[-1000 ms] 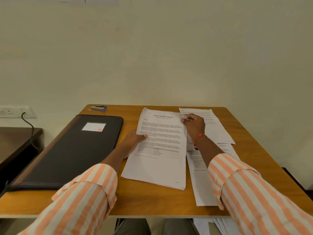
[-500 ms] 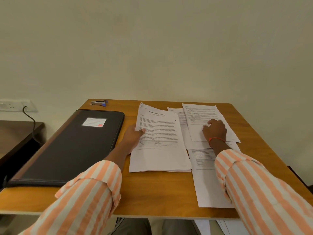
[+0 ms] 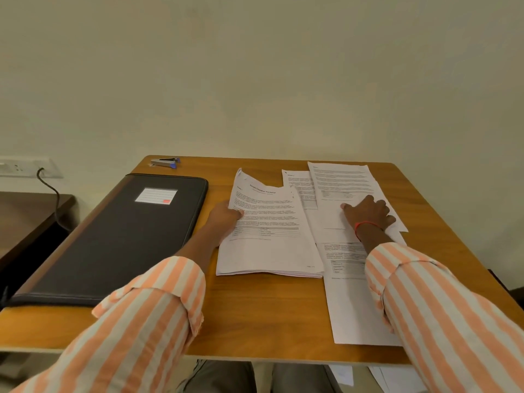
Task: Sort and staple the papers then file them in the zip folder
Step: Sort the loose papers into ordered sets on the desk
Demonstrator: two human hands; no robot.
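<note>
Indoors, at a wooden table [image 3: 255,316] | left hand [image 3: 224,219] pinched the paper stack [image 3: 269,245] by its left edge, thumb on top, just right of the zip folder [image 3: 122,236] | right hand [image 3: 368,212] pressed loosely spread fingers on loose sheets [image 3: 340,182] farther right of the folder | stapler [image 3: 166,162] lay just beyond the folder's far edge.

text: none legible | paper stack [image 3: 269,222]: print too blurred | folder label [image 3: 156,196]: ruled lines, unreadable
</note>
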